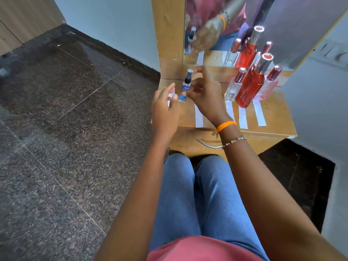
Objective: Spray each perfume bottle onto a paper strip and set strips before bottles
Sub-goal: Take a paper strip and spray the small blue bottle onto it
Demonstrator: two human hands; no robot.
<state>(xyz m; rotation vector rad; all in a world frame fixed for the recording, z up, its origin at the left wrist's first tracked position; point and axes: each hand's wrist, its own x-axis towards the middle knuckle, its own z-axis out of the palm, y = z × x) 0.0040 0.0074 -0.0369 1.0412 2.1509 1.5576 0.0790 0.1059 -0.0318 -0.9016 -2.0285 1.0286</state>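
Four paper strips [243, 117] lay near three bottles [248, 87] at right. I noted the right hand [205, 95] pinching a blue spray bottle [185, 87] far-left on the shelf [273, 117] — left hand [164, 110] holding a blurred white strip [171, 96].

A small blue-labelled spray bottle [185, 87] with a black nozzle stands upright near the counter's left end. To its right stand three capped bottles close together: a clear glass bottle [233, 89], a tall red bottle [249, 87] and a pink bottle [268, 87] behind. Four white paper strips lie flat on the counter: one strip [198, 116] right of the spray bottle, and three strips [243, 117] before the grouped bottles. A further white piece [171, 97] at the left is blurred.
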